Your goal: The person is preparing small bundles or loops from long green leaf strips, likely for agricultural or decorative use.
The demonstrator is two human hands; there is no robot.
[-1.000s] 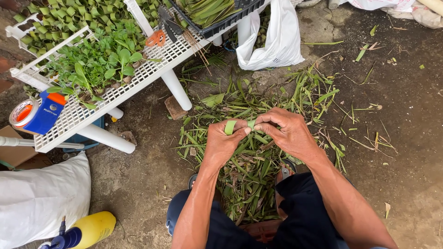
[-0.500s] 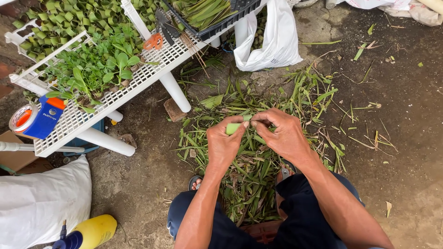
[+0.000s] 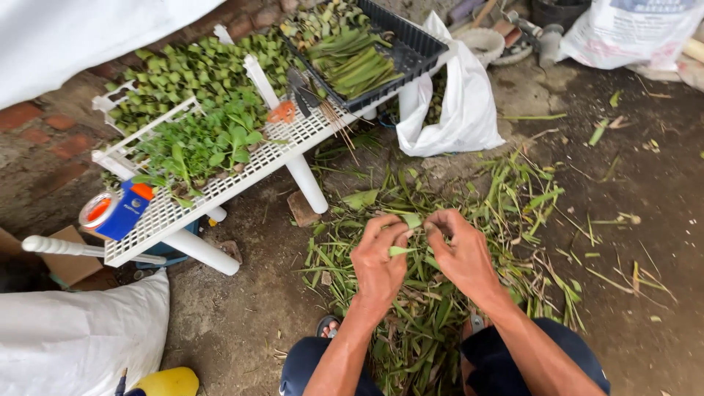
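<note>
Soft, even daylight, bright without glare; shadows faint and diffuse; focus mostly sharp; slight wide-angle bending toward the frame edges.

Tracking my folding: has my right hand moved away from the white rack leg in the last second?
No. The right hand keeps the same offset from the white rack leg, pinching the leaf strip with the left hand.

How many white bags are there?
3: one bag hangs by the black tray, one sack lies bottom left, one more sits top right. Others may be hidden.
</note>
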